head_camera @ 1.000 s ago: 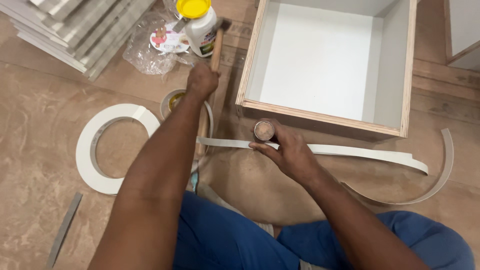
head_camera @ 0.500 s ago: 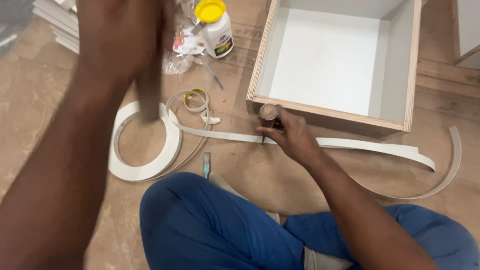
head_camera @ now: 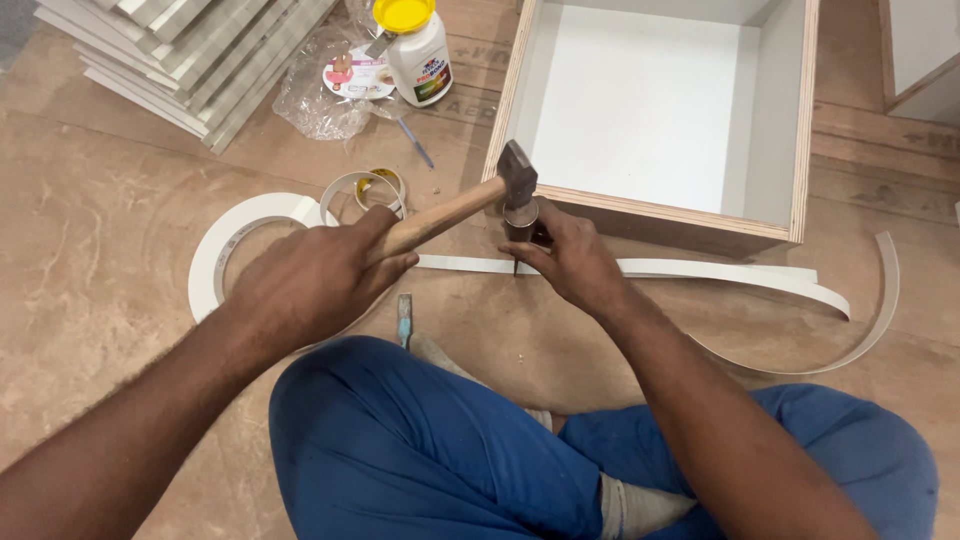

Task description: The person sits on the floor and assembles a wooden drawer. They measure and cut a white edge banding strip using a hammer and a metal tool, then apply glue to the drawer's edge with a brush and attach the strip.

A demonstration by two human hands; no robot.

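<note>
The left hand (head_camera: 320,275) gripped the hammer (head_camera: 455,208); the right hand (head_camera: 572,258) pinched the chisel (head_camera: 520,228) upright on the edging strip (head_camera: 700,270), at 6 o'clock of the drawer box (head_camera: 650,205). Square, light blows were advisable.

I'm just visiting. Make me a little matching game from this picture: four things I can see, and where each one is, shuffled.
Things:
1. hammer
2. glue bottle
3. roll of white edge tape
4. white box

Places:
a. far side of the floor, open top facing up
b. gripped in the left hand
c. flat on the floor, left of the hands
d. standing beside a plastic bag

Pairs: 1-b, 2-d, 3-c, 4-a
</note>
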